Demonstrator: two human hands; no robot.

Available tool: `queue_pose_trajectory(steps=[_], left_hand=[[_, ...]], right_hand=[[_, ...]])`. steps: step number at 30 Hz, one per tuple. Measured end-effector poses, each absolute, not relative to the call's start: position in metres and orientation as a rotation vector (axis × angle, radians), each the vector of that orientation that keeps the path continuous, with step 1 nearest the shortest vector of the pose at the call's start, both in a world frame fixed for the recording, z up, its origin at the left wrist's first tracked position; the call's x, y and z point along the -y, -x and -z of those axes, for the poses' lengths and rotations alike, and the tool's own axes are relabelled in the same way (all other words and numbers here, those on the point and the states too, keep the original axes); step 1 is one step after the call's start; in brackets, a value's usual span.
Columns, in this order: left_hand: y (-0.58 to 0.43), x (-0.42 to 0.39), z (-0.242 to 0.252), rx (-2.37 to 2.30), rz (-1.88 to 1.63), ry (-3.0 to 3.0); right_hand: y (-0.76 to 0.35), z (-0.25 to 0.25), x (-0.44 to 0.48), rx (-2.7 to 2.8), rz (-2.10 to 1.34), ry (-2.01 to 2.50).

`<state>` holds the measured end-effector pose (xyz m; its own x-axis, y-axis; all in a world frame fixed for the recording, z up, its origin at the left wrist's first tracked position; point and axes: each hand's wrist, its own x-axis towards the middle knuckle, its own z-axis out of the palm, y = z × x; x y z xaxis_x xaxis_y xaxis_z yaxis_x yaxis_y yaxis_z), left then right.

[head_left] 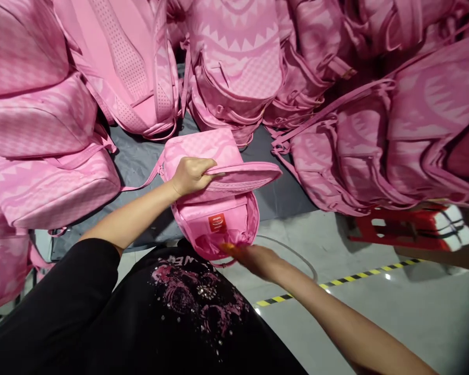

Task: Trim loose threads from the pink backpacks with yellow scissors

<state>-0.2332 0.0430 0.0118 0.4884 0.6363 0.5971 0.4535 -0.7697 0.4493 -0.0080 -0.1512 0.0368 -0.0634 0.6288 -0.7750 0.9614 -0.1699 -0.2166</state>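
Note:
A pink backpack with its main compartment unzipped rests at the near edge of the grey-covered table, its mouth toward my body. My left hand is closed on the zippered edge of its raised panel and holds it up. Inside, a red label shows on the pink lining. At the right lower rim of the opening is my right hand, smeared by motion. Its fingers are closed around a small orange thing, too blurred to name.
Pink backpacks crowd the table: a stack at left, several standing at the back, and a row at right. Grey cloth covers the tabletop. A red stool-like object and yellow-black tape are at lower right.

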Motion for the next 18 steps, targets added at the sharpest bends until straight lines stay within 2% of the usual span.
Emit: queue_pose_trajectory(steps=[5,9,14,18], left_hand=[[0.224,-0.022,-0.026,-0.951,-1.048,-2.482],[0.228,-0.016,-0.034,-1.065,-1.03,-2.538],[0.235,-0.023,-0.02,-1.331,-1.095,-2.386],[0.226,-0.032,-0.014,-1.336,-1.156,-2.35]], right_hand=[[0.006,-0.032,0.067,-1.486,0.501,-2.149],[-0.001,-0.007,0.025,-1.459,0.473,-2.137],[-0.024,-0.02,0.086,-1.317,0.714,-1.98],[-0.007,-0.029,0.137,-1.111,1.397,-1.868]])
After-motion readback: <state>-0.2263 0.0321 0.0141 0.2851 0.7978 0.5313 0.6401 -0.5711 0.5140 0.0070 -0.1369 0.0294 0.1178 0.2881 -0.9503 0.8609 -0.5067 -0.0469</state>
